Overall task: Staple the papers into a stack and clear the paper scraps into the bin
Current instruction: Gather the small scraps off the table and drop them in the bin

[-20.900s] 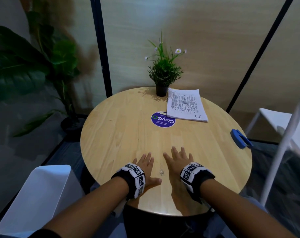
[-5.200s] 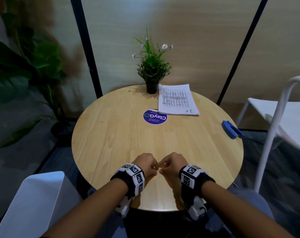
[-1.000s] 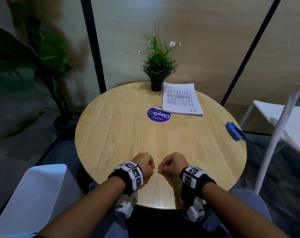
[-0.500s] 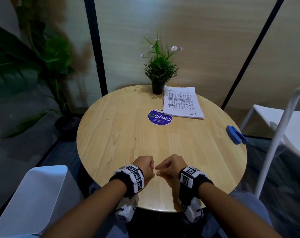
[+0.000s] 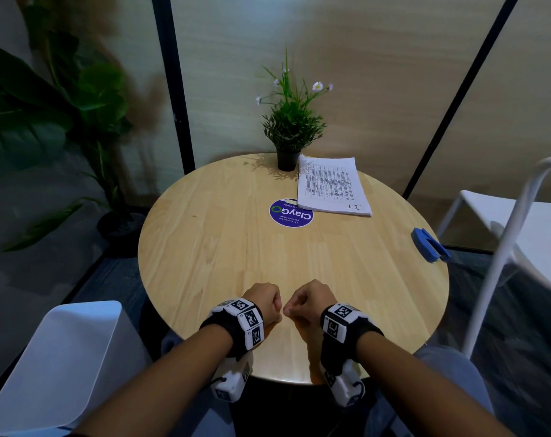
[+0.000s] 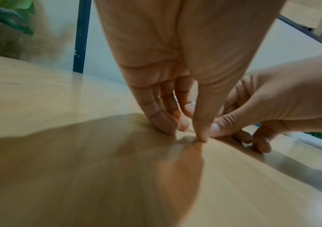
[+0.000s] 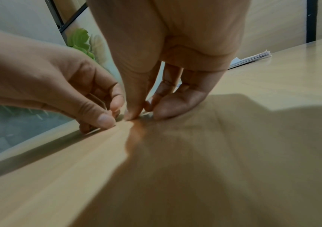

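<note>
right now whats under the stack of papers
The stack of papers lies flat on the round table, one corner overlapping the purple sticker. Anything else beneath is hidden.

Dim warm light, soft shadows, wrist views blurry, edges warped.

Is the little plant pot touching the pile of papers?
Cannot tell. In the head view the plant pot and the papers sit right beside each other, but no view shows a clear contact or gap.
</note>
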